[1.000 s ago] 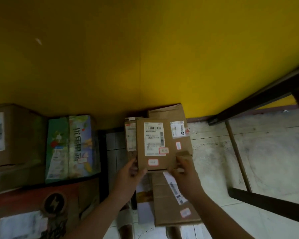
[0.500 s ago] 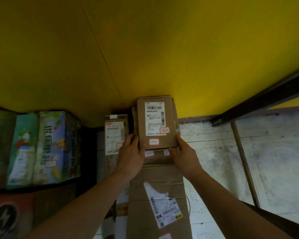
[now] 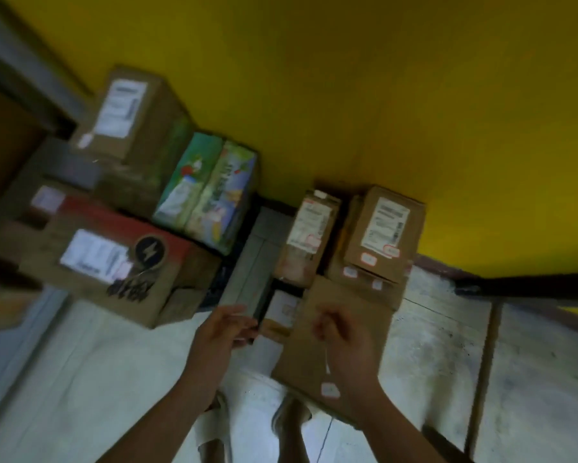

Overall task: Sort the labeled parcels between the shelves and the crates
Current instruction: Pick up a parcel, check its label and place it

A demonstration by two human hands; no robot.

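Although blur softens the frame, we record a yellow wall (image 3: 364, 95), a red-topped carton (image 3: 114, 262) at left and a flat brown carton (image 3: 317, 355) on the floor. The small labelled parcel (image 3: 384, 233) rests atop a stack against that wall. Our left hand (image 3: 225, 332) and right hand (image 3: 346, 339) hover short of it, fingers loose, holding nothing.

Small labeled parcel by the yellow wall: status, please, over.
Left hand open, empty. Right hand loosely curled, empty. Small labeled parcel atop brown stack, no hand on it. Nothing in the way.
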